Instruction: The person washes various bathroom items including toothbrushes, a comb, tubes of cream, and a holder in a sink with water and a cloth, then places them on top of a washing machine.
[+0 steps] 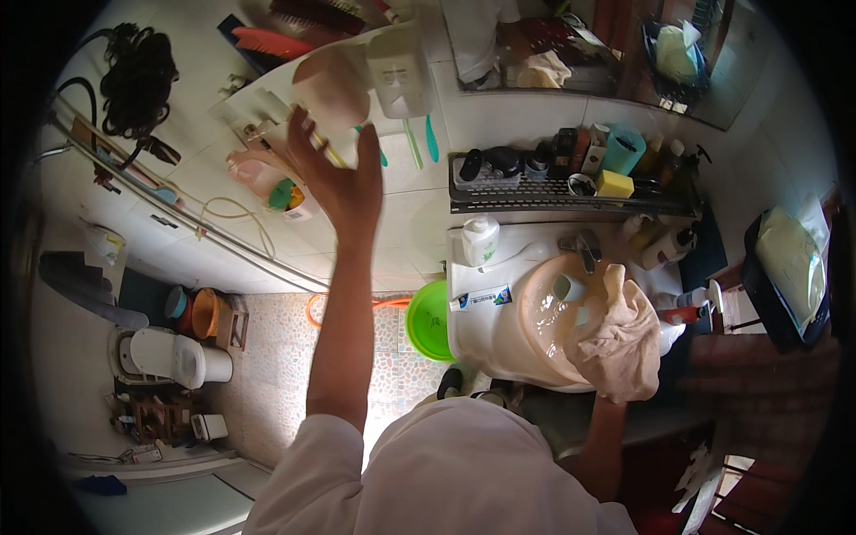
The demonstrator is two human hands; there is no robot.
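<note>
My left hand [337,169] is raised to a white wall holder [267,94], its fingers and thumb apart just below a pink cup [332,89]. Whether the fingertips touch the cup I cannot tell. Beside that cup is a white cup [399,71], and toothbrushes [432,138] hang beneath. My right forearm rises to a crumpled beige towel [624,343] over the right side of the washbasin. The towel hides my right hand [610,403] and its fingers; the hand holds it up. In the basin [528,316] are water and a pale cup [568,287].
A toothpaste tube [482,298] and a white pump bottle [480,241] stand left of the tap [584,250]. Above runs a black shelf [535,201] with bottles and a yellow sponge [615,185]. A green basin [430,321] and orange hose [383,304] are below; a toilet [192,361] is left.
</note>
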